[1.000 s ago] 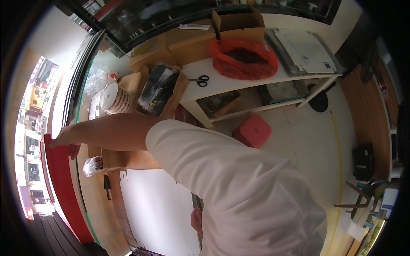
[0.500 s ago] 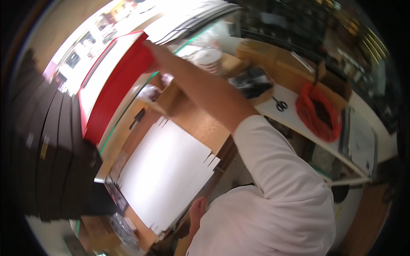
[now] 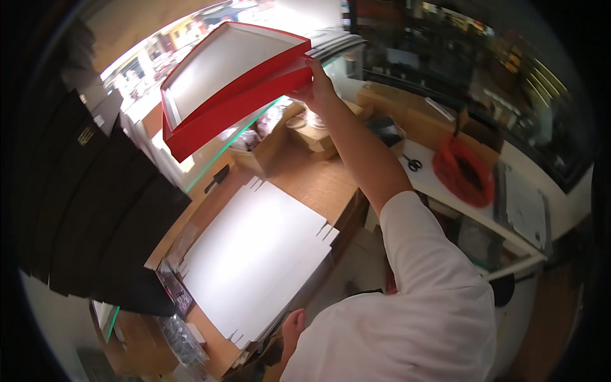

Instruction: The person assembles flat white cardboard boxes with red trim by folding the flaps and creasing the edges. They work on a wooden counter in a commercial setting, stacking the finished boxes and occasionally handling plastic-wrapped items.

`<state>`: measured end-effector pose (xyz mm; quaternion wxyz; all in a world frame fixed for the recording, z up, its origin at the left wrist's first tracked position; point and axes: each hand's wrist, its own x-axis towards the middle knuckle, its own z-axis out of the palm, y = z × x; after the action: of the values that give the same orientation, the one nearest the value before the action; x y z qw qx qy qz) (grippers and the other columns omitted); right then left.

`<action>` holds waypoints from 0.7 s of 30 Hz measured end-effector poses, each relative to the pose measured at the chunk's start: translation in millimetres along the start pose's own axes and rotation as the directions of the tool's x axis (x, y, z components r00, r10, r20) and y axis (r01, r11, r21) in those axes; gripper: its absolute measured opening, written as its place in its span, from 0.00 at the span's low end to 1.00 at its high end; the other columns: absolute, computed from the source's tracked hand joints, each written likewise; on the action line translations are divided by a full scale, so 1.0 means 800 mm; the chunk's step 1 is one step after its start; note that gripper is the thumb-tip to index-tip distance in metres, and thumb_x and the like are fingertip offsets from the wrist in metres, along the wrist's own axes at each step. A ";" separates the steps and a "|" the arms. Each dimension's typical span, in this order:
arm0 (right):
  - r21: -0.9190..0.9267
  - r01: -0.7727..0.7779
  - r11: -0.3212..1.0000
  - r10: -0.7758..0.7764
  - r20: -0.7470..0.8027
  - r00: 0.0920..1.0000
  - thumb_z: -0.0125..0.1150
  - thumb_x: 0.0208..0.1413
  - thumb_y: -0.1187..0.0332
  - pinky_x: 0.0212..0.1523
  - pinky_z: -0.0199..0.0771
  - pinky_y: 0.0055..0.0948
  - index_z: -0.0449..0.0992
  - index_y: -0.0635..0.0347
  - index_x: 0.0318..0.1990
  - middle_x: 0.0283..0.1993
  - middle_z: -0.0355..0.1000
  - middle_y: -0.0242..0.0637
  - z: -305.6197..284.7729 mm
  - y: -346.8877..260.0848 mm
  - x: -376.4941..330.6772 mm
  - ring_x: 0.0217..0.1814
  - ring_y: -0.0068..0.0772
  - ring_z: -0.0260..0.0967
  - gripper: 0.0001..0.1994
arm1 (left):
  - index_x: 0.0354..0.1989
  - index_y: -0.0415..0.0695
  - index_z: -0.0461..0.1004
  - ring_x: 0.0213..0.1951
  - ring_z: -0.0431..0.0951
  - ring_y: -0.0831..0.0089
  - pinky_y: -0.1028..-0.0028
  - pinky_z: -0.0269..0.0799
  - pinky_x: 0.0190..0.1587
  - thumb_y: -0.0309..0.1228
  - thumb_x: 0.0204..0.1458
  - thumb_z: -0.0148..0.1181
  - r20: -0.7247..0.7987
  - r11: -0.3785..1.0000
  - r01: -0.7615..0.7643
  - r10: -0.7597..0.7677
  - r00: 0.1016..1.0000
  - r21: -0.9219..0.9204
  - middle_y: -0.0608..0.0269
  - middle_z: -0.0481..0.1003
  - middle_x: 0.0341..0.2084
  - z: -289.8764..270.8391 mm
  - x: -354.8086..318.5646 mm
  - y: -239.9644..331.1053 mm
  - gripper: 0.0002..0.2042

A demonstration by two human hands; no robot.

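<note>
At the upper left, my right hand (image 3: 313, 89) grips one corner of a shallow red cardboard box (image 3: 238, 105), thumb on the wall. The box is raised above the bench, tilted, with its white inside showing. My left hand (image 3: 293, 326) hangs low near my body, beside the bench's near edge. Its fingers are curled and nothing shows in them. Between the hands, a flat white cardboard sheet (image 3: 258, 254) with slotted corner tabs lies on the wooden bench (image 3: 318, 188); other sheets seem to lie under it.
Dark stacked boxes (image 3: 108, 210) rise at the left. A black-handled knife (image 3: 217, 179) lies past the sheet, near a glass edge. Small cardboard boxes (image 3: 254, 156) stand behind. At right are scissors (image 3: 413, 164) and a red bag (image 3: 459, 172) on a white counter.
My right hand has moved right in the view with the red box. The box has tilted, so more of its white inside shows. My left hand stays low.
</note>
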<state>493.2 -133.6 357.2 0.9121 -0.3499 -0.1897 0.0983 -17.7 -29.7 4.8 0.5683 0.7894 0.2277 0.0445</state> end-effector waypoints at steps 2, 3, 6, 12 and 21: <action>0.008 0.081 0.997 -0.080 -0.036 0.996 0.58 0.51 0.47 0.43 0.80 0.46 0.66 0.55 0.56 0.49 0.71 0.41 -0.023 -0.027 -0.020 0.45 0.43 0.75 0.29 | 0.43 0.38 0.76 0.36 0.78 0.73 0.74 0.72 0.40 0.31 0.57 0.55 0.095 1.000 -0.029 0.028 0.995 0.012 0.57 0.78 0.33 -0.005 0.000 -0.006 0.11; -0.020 0.135 0.991 -0.136 -0.058 0.989 0.57 0.50 0.47 0.43 0.80 0.46 0.65 0.54 0.56 0.50 0.71 0.41 -0.036 -0.047 -0.037 0.46 0.43 0.74 0.30 | 0.42 0.38 0.76 0.36 0.78 0.73 0.74 0.72 0.40 0.31 0.57 0.55 0.156 0.999 -0.052 0.048 0.987 0.016 0.57 0.78 0.33 -0.005 0.005 -0.010 0.10; -0.107 0.297 0.949 -0.307 -0.083 0.948 0.56 0.50 0.44 0.43 0.81 0.47 0.63 0.53 0.59 0.53 0.69 0.42 -0.058 -0.103 -0.094 0.50 0.45 0.73 0.33 | 0.42 0.38 0.76 0.36 0.78 0.70 0.74 0.72 0.41 0.31 0.57 0.55 0.261 0.993 -0.117 0.107 0.960 0.024 0.57 0.78 0.33 -0.003 0.023 -0.054 0.10; -0.165 0.497 0.852 -0.523 -0.202 0.828 0.55 0.50 0.43 0.42 0.79 0.52 0.64 0.52 0.58 0.54 0.70 0.43 -0.152 -0.221 -0.263 0.51 0.47 0.72 0.32 | 0.46 0.35 0.73 0.39 0.75 0.74 0.74 0.70 0.44 0.32 0.59 0.54 0.502 0.997 -0.062 0.026 0.865 0.055 0.57 0.77 0.35 0.016 0.031 0.014 0.13; -0.512 0.597 0.617 -0.777 -0.514 0.363 0.52 0.53 0.48 0.52 0.72 0.54 0.62 0.56 0.60 0.58 0.65 0.42 -0.273 -0.338 -0.613 0.58 0.49 0.65 0.31 | 0.44 0.31 0.71 0.38 0.70 0.77 0.78 0.67 0.43 0.25 0.53 0.56 0.713 0.997 -0.017 -0.038 0.701 0.069 0.63 0.73 0.32 0.091 0.102 0.035 0.12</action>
<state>150.6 -616.9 254.3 0.8157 -0.3523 0.0294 -0.4578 87.9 -66.9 -10.6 0.5844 0.7632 -0.0040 -0.2757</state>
